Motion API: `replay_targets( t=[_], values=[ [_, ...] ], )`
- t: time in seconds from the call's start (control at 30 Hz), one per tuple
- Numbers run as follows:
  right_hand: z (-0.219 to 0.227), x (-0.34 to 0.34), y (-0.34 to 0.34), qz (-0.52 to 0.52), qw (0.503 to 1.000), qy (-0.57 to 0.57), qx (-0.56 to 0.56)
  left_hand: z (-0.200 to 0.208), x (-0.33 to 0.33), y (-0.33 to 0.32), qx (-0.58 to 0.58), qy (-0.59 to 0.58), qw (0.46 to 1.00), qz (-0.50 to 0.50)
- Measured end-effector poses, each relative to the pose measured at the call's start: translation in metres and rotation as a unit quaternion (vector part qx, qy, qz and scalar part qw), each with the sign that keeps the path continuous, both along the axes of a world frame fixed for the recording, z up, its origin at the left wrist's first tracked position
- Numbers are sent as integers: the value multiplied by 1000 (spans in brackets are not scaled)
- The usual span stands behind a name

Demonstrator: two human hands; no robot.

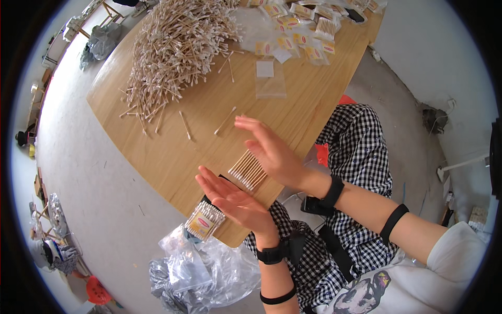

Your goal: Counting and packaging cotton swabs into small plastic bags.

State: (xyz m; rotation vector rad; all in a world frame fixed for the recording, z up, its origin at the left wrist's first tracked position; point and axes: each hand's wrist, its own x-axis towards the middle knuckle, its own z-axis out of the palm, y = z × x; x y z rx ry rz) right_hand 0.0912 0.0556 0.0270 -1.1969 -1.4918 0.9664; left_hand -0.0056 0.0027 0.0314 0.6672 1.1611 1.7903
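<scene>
My left hand (235, 201) is flat, palm up, fingers together and stretched out over the near edge of the wooden table (172, 152). My right hand (269, 149) hovers flat above a neat bundle of cotton swabs (248, 170) lying on the table between both hands. Neither hand holds anything. A filled clear packet of swabs with a yellow label (205, 221) lies at the table's edge under my left hand. A big loose heap of swabs (175, 49) covers the far left of the table. An empty clear bag (270, 78) lies in the middle.
Several filled labelled packets (298, 31) lie at the far right of the table. A few stray swabs (184, 124) lie near the heap. Crumpled clear plastic bags (204, 272) sit on the floor below the table edge. My lap in checked cloth (355, 152) is at right.
</scene>
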Motion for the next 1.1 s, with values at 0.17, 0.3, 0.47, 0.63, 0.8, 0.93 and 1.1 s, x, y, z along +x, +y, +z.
replay_targets(
  t=[0.17,0.3,0.47,0.63,0.8,0.93,1.1],
  values=[
    [-16,-22,11,-14,907,-390,156,3,-4,-7,-20,20,1000,14],
    [-22,-23,7,40,878,-450,160,1,-2,-17,-21,19,999,27],
    [-19,-30,-3,64,902,-407,132,-6,9,-14,-3,-2,999,40],
    [-17,-28,-3,67,892,-423,144,-1,11,-11,0,25,999,47],
    [-13,-25,-2,48,935,-329,122,5,11,-4,-15,-71,997,-20],
    [-9,-10,6,-52,990,-111,72,9,8,-1,-43,-43,998,-26],
    [-10,7,7,-89,966,-223,95,8,10,-1,-51,-34,998,-34]
  ],
)
